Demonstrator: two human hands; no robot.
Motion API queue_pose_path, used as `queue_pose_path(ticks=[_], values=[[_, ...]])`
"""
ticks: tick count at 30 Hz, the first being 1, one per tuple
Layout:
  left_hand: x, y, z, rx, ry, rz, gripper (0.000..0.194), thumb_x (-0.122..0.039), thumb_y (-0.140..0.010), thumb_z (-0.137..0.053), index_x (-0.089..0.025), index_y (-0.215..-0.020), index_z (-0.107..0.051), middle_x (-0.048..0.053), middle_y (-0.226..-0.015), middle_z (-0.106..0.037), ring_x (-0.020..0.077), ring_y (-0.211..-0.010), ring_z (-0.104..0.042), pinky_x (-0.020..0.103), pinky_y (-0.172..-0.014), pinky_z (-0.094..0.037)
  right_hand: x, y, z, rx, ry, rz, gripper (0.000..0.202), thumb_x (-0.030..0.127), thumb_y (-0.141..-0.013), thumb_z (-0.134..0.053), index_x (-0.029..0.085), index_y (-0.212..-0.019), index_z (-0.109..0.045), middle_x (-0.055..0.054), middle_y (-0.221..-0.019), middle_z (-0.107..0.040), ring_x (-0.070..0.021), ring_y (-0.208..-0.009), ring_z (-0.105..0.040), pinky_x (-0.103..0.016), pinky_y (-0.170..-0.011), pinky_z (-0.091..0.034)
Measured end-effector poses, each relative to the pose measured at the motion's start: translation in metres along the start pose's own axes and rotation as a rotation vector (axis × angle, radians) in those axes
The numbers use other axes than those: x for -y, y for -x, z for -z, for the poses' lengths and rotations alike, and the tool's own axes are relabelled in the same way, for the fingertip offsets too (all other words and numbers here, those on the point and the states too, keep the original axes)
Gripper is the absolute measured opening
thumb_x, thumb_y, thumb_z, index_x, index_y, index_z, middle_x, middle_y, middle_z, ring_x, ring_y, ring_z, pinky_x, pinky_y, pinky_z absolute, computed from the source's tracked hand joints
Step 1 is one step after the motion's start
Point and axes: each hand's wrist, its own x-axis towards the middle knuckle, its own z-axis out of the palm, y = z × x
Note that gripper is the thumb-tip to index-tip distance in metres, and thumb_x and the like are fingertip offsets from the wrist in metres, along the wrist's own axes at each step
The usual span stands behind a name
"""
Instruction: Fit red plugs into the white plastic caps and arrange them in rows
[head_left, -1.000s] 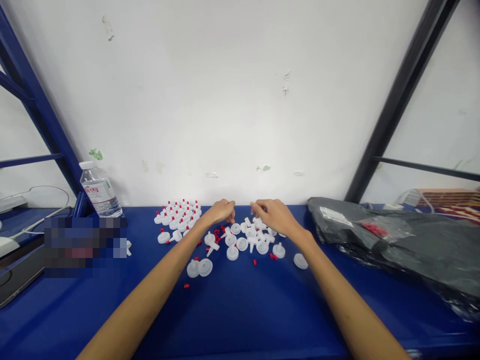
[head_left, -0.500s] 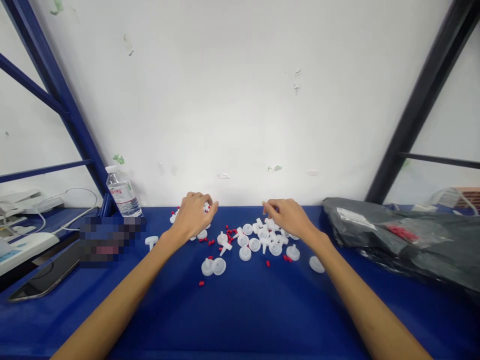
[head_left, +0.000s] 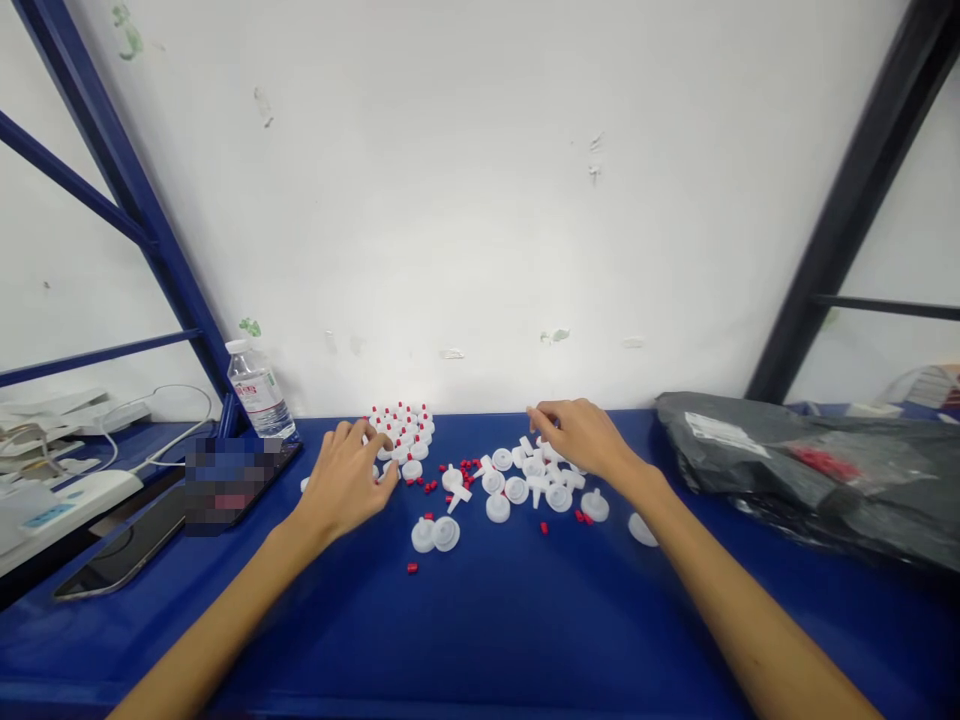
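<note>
The left hand spreads its fingers at the red-tipped round white plastic caps, contact unclear; the right hand curls beside loose white plastic caps, its grip hidden.

White wall, chipped in patches and brightest near its middle, behind the rear edge of a blue table; blue metal upright toward the left end, dark upright toward the right.

You wear the one camera on your head; it looks forward and down across the blue surface. Your forearms enter close at the bottom edge, your hands lie farther out, and the wall faces you squarely beyond.
</note>
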Motion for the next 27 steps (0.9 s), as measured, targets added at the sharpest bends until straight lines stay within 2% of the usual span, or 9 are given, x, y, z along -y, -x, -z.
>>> queue_pose_path(ticks=[4, 8, 12, 18, 22, 27], values=[[0.001, 0.012, -0.008, 0.055, -0.064, -0.076, 0.029, -0.037, -0.09, -0.054, -0.017, -0.099, -0.072, 0.013, -0.105, -0.067, 0.0316, -0.096, -0.054, 0.044, -0.083, -0.04, 0.002, 0.001, 0.0, 0.018, 0.005, 0.01, 0.049, 0.044, -0.102, -0.034, 0.022, -0.078, -0.071, -0.003, -0.068, -0.07, -0.0165, -0.061, -0.06, -0.027, -0.058, -0.029], [0.005, 0.014, -0.018, 0.134, -0.069, -0.116, 0.027, -0.034, -0.093, -0.053, -0.017, -0.1, -0.073, 0.012, -0.1, -0.072, 0.0315, -0.095, -0.056, 0.044, -0.081, -0.039, 0.001, 0.001, -0.001, 0.021, 0.009, 0.013, 0.048, 0.044, -0.102, -0.034, 0.022, -0.078, -0.071, -0.002, -0.065, -0.069, -0.0166, -0.061, -0.06, -0.026, -0.058, -0.03], [0.005, 0.013, -0.015, 0.139, -0.084, -0.134, 0.027, -0.03, -0.094, -0.052, -0.017, -0.111, -0.069, 0.012, -0.1, -0.072, 0.0315, -0.098, -0.057, 0.043, -0.08, -0.039, 0.001, 0.001, -0.001, 0.016, 0.008, 0.01, 0.047, 0.043, -0.101, -0.035, 0.022, -0.078, -0.07, -0.002, -0.065, -0.069, -0.0162, -0.06, -0.059, -0.026, -0.058, -0.029], [0.003, 0.006, -0.005, 0.214, -0.128, -0.18, 0.022, -0.021, -0.094, -0.05, -0.02, -0.106, -0.069, 0.011, -0.1, -0.07, 0.0307, -0.099, -0.057, 0.042, -0.08, -0.038, 0.002, 0.001, -0.001, 0.043, 0.028, 0.017, 0.048, 0.042, -0.102, -0.034, 0.021, -0.081, -0.071, -0.004, -0.064, -0.069, -0.017, -0.062, -0.06, -0.026, -0.058, -0.03], [0.005, 0.003, -0.008, 0.237, -0.099, -0.146, 0.025, -0.021, -0.092, -0.055, -0.021, -0.114, -0.068, 0.01, -0.111, -0.069, 0.0306, -0.105, -0.056, 0.041, -0.083, -0.039, 0.002, 0.001, -0.001, 0.047, 0.065, 0.027, 0.048, 0.042, -0.102, -0.033, 0.02, -0.082, -0.071, -0.005, -0.066, -0.069, -0.0171, -0.062, -0.06, -0.026, -0.059, -0.03], [0.007, 0.004, -0.016, 0.243, -0.103, -0.138, 0.029, -0.025, -0.092, -0.058, -0.019, -0.12, -0.065, 0.011, -0.109, -0.07, 0.0312, -0.104, -0.056, 0.041, -0.084, -0.039, 0.001, 0.001, -0.003, 0.03, 0.058, 0.04, 0.046, 0.04, -0.102, -0.035, 0.021, -0.077, -0.069, -0.005, -0.069, -0.07, -0.0168, -0.063, -0.06, -0.026, -0.059, -0.029]])
